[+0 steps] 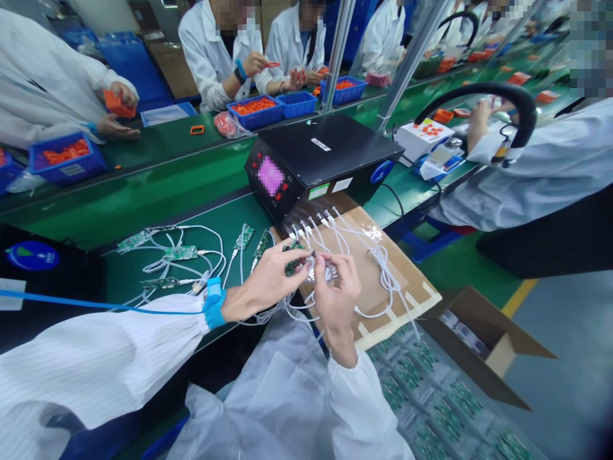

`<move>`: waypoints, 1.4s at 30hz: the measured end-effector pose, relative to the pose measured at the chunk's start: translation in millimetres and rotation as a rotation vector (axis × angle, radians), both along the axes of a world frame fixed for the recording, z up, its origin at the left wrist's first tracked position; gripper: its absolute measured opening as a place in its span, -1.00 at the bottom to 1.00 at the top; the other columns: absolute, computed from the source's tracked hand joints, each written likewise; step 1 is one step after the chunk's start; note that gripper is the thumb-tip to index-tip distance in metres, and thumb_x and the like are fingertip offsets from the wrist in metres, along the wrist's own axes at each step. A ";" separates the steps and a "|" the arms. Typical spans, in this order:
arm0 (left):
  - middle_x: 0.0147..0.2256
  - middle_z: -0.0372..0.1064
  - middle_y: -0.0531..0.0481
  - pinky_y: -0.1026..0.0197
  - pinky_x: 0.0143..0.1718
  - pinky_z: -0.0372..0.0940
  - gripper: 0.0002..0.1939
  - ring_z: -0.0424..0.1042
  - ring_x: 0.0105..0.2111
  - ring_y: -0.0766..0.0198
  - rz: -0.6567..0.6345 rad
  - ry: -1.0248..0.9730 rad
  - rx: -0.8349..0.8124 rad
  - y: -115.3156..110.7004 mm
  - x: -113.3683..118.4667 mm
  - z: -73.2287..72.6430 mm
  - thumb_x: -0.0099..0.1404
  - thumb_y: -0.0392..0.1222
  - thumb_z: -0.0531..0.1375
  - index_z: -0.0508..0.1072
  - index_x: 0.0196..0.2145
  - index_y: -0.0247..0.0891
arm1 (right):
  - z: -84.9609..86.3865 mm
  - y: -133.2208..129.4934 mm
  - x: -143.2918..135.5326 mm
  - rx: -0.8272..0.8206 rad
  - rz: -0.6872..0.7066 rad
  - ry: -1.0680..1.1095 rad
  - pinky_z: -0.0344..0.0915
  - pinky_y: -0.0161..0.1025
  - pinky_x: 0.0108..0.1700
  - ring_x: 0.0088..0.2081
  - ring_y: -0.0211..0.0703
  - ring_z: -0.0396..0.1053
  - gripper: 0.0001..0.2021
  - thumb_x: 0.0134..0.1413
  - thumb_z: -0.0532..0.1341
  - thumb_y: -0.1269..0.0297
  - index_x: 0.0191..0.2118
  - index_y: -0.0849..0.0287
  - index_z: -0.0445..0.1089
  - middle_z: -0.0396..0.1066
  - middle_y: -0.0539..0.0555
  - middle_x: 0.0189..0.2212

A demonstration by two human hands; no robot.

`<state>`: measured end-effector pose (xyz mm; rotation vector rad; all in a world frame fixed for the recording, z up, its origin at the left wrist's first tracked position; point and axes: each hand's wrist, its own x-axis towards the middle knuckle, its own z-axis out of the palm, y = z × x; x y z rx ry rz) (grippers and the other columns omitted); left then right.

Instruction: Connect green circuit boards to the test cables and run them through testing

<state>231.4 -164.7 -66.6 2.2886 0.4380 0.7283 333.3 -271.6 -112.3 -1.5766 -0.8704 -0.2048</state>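
My left hand (272, 273), with a blue strap at its wrist, is closed on a small green circuit board (291, 263) over the near left edge of a cardboard sheet. Right beside it, my right hand (336, 284) pinches something small at the board's end, too hidden by the fingers to name. White cables (383, 271) run over the cardboard (397, 246) from connectors in front of a black box (325, 153) with a lit screen. Further green boards (181, 253) with white cables lie to the left on the green table.
Blue bins (256, 114) of orange parts stand across the bench, where several people in white coats work. An open carton (479, 338) and bagged boards (431, 409) are at the lower right. A person's sleeve (541, 166) reaches in at right.
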 end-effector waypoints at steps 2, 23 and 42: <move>-0.25 0.59 -0.11 0.04 -0.03 0.47 -0.75 0.53 -0.16 0.12 -0.004 -0.007 0.002 -0.6 0.6 -0.6 0.37 -0.28 0.24 0.65 -0.05 -0.26 | 0.0 0.2 -0.7 0.008 0.005 0.011 0.46 -0.16 -0.12 -0.22 -0.17 0.48 -0.90 0.38 0.24 0.28 -0.16 0.13 0.51 0.48 0.06 -0.25; -0.25 0.60 -0.08 0.05 -0.01 0.47 -0.79 0.55 -0.08 0.10 -0.030 -0.005 0.019 2.1 0.8 -4.1 0.35 -0.32 0.24 0.65 -0.11 -0.26 | -7.1 2.7 -5.9 0.012 0.043 0.194 0.41 -0.14 -0.03 -0.16 -0.14 0.49 -0.84 0.38 0.25 0.17 -0.16 0.13 0.53 0.49 0.05 -0.23; -0.36 0.59 0.04 -0.15 0.34 0.21 -0.79 0.54 -0.29 0.22 -0.020 0.098 -0.048 26.4 10.1 -4.9 0.28 -0.32 0.25 0.67 -0.17 -0.25 | -2.4 16.5 4.7 -0.065 0.061 0.104 0.42 -0.07 0.02 -0.12 -0.09 0.52 -0.79 0.37 0.24 0.15 -0.15 0.16 0.55 0.56 0.10 -0.20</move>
